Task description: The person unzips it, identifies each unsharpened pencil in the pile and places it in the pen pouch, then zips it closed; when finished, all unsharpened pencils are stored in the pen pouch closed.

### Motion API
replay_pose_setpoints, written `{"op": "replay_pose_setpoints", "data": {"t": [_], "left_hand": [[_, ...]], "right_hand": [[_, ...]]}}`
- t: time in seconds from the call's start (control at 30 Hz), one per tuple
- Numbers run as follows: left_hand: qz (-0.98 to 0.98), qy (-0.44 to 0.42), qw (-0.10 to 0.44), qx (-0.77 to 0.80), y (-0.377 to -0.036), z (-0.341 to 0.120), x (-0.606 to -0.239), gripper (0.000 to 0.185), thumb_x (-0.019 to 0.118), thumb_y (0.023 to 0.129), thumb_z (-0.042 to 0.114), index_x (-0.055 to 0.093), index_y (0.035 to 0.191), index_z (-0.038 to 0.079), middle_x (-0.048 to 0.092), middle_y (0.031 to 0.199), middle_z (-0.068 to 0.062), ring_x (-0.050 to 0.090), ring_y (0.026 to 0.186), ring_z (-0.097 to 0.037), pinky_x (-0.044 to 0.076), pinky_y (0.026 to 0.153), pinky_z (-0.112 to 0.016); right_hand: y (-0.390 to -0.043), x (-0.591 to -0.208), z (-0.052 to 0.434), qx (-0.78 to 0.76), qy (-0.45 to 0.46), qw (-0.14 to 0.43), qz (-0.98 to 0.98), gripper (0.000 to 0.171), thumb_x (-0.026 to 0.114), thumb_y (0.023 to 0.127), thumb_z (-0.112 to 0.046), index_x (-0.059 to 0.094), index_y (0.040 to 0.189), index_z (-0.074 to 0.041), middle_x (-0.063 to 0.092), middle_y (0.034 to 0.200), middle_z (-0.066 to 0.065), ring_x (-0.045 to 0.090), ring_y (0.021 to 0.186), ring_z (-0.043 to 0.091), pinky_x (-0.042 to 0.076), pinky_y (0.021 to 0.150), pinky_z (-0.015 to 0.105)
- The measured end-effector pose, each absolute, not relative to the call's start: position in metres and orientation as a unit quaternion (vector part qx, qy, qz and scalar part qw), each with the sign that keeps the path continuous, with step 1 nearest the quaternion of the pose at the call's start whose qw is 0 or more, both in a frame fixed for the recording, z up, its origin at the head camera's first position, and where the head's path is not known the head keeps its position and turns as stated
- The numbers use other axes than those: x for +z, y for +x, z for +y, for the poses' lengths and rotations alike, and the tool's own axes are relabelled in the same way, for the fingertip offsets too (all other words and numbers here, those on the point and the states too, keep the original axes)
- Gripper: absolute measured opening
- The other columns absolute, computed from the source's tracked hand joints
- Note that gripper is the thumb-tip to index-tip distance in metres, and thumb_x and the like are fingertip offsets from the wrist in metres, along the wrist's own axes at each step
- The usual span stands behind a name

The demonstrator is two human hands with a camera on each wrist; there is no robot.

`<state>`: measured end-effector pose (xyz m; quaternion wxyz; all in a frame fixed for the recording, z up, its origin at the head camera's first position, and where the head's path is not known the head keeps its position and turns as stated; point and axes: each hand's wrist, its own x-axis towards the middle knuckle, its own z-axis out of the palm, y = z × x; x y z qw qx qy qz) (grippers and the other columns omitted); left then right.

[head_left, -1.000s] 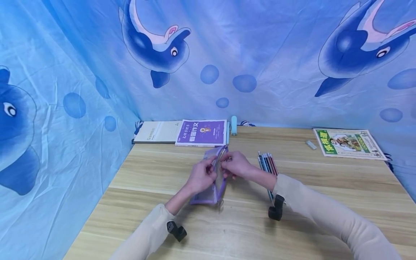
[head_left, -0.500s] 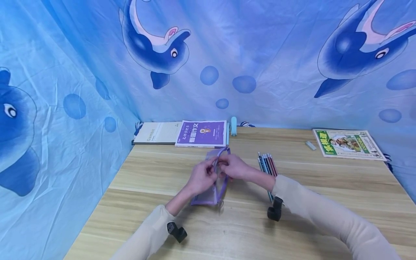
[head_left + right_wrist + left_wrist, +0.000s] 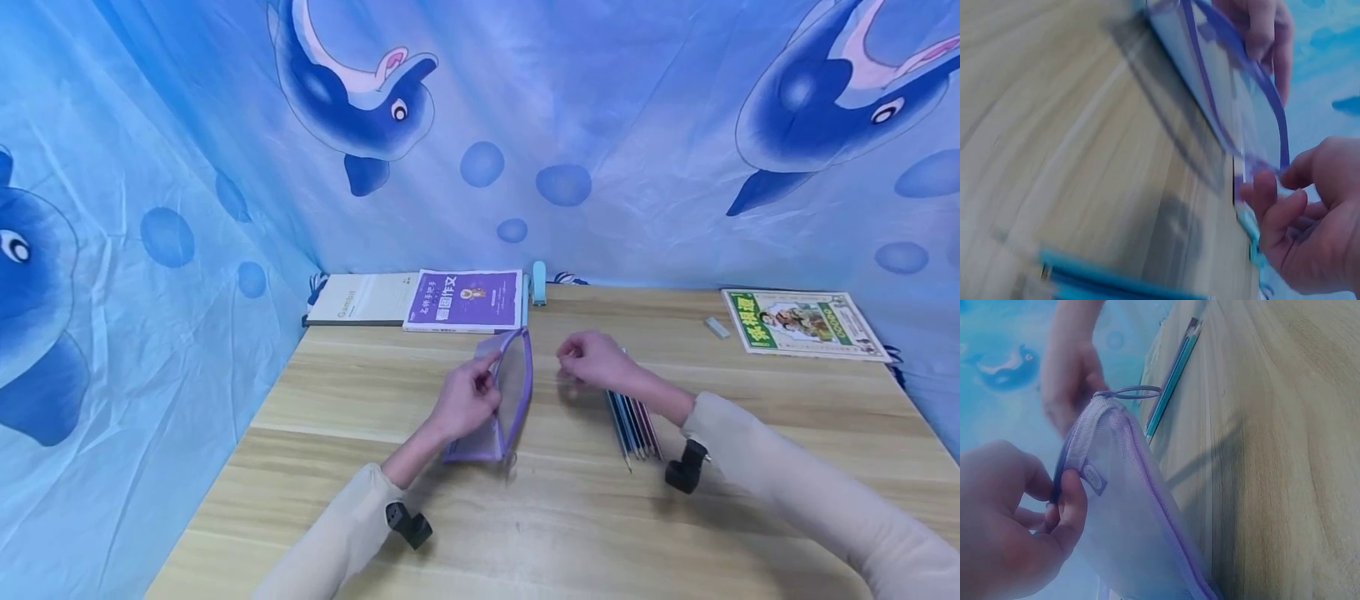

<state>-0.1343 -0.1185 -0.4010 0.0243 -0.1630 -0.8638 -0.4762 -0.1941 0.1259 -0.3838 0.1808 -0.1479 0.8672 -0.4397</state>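
Note:
A purple-edged mesh zip pouch (image 3: 480,447) stands on the table with its mouth spread apart. My left hand (image 3: 467,402) pinches its upper rim between thumb and fingers; in the left wrist view the zip edge of the pouch (image 3: 1138,519) runs through that pinch. My right hand (image 3: 595,358) hovers to the right of the pouch, fingers loosely bent and nothing between them. Several pencils (image 3: 633,425) lie side by side just beyond it, partly covered by the wrist. In the right wrist view, blurred blue pencils (image 3: 1122,284) show along the bottom.
Along the back lie a pale notebook (image 3: 363,298) and a purple book (image 3: 465,302), with a light blue stapler-like object (image 3: 539,283) beside them. At back right are a small eraser (image 3: 717,327) and a green-and-white magazine (image 3: 810,323). A blue dolphin curtain (image 3: 615,125) hangs behind.
My right hand has let go of the pouch's rim and moved right toward the pencils. The pouch's mouth gapes wider; my left hand keeps its pinch in about the same place.

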Motion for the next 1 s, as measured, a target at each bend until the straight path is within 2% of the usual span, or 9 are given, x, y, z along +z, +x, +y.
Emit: {"op": "replay_pose_setpoints", "data": {"t": [0.17, 0.27, 0.37, 0.47, 0.63, 0.83, 1.0], "left_hand": [[-0.867, -0.166, 0.026, -0.468, -0.135, -0.117, -0.399, 0.062, 0.062, 0.077, -0.012, 0.049, 0.138, -0.013, 0.057, 0.081, -0.005, 0.053, 0.069, -0.015, 0.052, 0.056, -0.024], [-0.869, -0.168, 0.026, -0.465, -0.135, -0.116, -0.4, 0.062, 0.062, 0.077, -0.012, 0.049, 0.138, -0.014, 0.057, 0.08, -0.006, 0.053, 0.069, -0.015, 0.051, 0.056, -0.024], [-0.869, -0.167, 0.022, -0.465, -0.135, -0.115, -0.4, 0.062, 0.062, 0.077, -0.012, 0.049, 0.138, -0.014, 0.057, 0.08, -0.007, 0.053, 0.069, -0.015, 0.051, 0.055, -0.024], [-0.87, -0.164, 0.014, -0.465, -0.136, -0.113, -0.402, 0.063, 0.062, 0.078, -0.012, 0.048, 0.139, -0.014, 0.058, 0.08, -0.007, 0.053, 0.069, -0.015, 0.051, 0.055, -0.024], [-0.871, -0.16, 0.009, -0.464, -0.136, -0.113, -0.403, 0.063, 0.062, 0.079, -0.011, 0.047, 0.14, -0.013, 0.058, 0.081, -0.007, 0.053, 0.068, -0.014, 0.052, 0.054, -0.024], [-0.869, -0.161, 0.008, -0.467, -0.135, -0.113, -0.402, 0.063, 0.062, 0.079, -0.012, 0.047, 0.14, -0.013, 0.059, 0.082, -0.008, 0.054, 0.068, -0.014, 0.053, 0.053, -0.024], [-0.868, -0.161, 0.004, -0.47, -0.134, -0.113, -0.403, 0.063, 0.061, 0.079, -0.011, 0.046, 0.141, -0.013, 0.058, 0.082, -0.01, 0.053, 0.068, -0.014, 0.051, 0.051, -0.023]], "right_hand": [[-0.194, -0.385, 0.16, -0.361, -0.169, 0.172, 0.901, 0.017, 0.055, 0.092, -0.004, 0.067, 0.093, 0.008, 0.067, 0.072, 0.014, 0.065, 0.057, 0.024, 0.053, 0.049, 0.031], [-0.191, -0.386, 0.171, -0.347, -0.16, 0.18, 0.906, 0.017, 0.056, 0.093, -0.003, 0.067, 0.085, 0.007, 0.064, 0.066, 0.011, 0.062, 0.05, 0.017, 0.048, 0.043, 0.025], [-0.19, -0.388, 0.176, -0.339, -0.141, 0.192, 0.91, 0.016, 0.059, 0.093, -0.003, 0.067, 0.082, 0.007, 0.064, 0.064, 0.012, 0.061, 0.048, 0.015, 0.049, 0.041, 0.023], [-0.189, -0.391, 0.178, -0.337, -0.119, 0.206, 0.911, 0.013, 0.061, 0.093, -0.002, 0.067, 0.09, 0.009, 0.065, 0.066, 0.014, 0.062, 0.048, 0.016, 0.053, 0.044, 0.026], [-0.19, -0.394, 0.176, -0.341, -0.092, 0.22, 0.909, 0.013, 0.062, 0.092, -0.001, 0.064, 0.097, 0.011, 0.063, 0.063, 0.012, 0.062, 0.048, 0.017, 0.052, 0.044, 0.025], [-0.193, -0.401, 0.172, -0.332, -0.097, 0.209, 0.915, 0.007, 0.06, 0.089, 0.003, 0.065, 0.085, 0.007, 0.06, 0.057, 0.009, 0.061, 0.046, 0.015, 0.051, 0.042, 0.024], [-0.195, -0.408, 0.169, -0.291, -0.146, 0.177, 0.929, 0.02, 0.056, 0.083, 0.008, 0.062, 0.064, 0.001, 0.058, 0.049, 0.005, 0.059, 0.04, 0.013, 0.046, 0.037, 0.021]]}}
